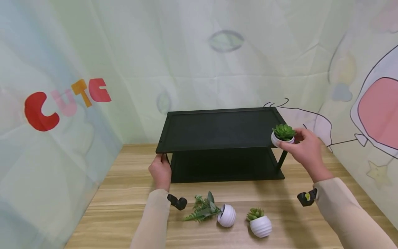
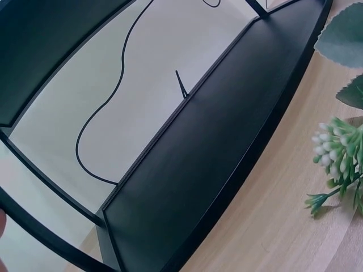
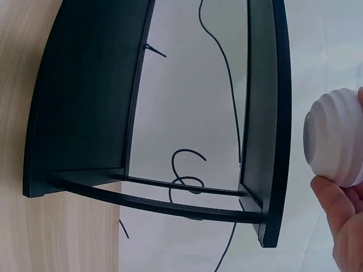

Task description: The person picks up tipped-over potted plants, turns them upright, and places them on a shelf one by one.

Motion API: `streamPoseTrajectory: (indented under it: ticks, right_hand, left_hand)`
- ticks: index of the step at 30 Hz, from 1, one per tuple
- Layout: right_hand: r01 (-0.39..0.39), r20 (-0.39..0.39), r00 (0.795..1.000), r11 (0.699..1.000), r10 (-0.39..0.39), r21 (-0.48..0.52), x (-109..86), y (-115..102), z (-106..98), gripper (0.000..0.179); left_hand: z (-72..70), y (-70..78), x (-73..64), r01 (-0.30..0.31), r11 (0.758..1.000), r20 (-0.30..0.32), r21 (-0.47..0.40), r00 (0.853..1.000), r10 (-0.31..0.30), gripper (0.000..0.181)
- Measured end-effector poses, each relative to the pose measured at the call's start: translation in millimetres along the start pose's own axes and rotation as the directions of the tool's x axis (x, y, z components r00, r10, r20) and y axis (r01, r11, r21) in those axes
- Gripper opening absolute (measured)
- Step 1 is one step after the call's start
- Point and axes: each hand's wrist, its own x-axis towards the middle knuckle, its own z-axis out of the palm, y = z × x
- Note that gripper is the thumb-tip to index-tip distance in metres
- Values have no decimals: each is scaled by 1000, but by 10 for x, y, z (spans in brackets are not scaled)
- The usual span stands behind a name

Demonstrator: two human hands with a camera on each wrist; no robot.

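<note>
A black two-tier shelf [image 1: 222,129] stands on the wooden table. My left hand [image 1: 160,172] grips the front post at its left end, just under the top board; only a sliver of a finger [image 2: 2,224] shows in the left wrist view. With my right hand [image 1: 306,150] I pinch a white ribbed pot holding a green succulent [image 1: 284,132] between thumb and fingers. It is upright by the top board's front right corner. From the right wrist, the white pot [image 3: 334,137] appears apart from the board's edge, its base showing.
In front of the shelf, a white pot [image 1: 227,216] with a leafy plant [image 1: 203,208] lies on its side, leaves pointing left. Right of it, another white pot [image 1: 261,227] with a small succulent [image 1: 255,213] leans over. A printed cloth backdrop [image 1: 192,69] surrounds the table [image 1: 124,204].
</note>
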Motion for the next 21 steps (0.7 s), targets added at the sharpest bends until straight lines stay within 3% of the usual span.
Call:
streamPoseTrajectory:
  ticks: [21]
  right_hand:
    - [-16, 49, 999, 1000, 17, -13, 307, -43, 111, 56]
  left_hand:
    - [-43, 30, -4, -2, 1000, 11, 2, 1000, 2, 13]
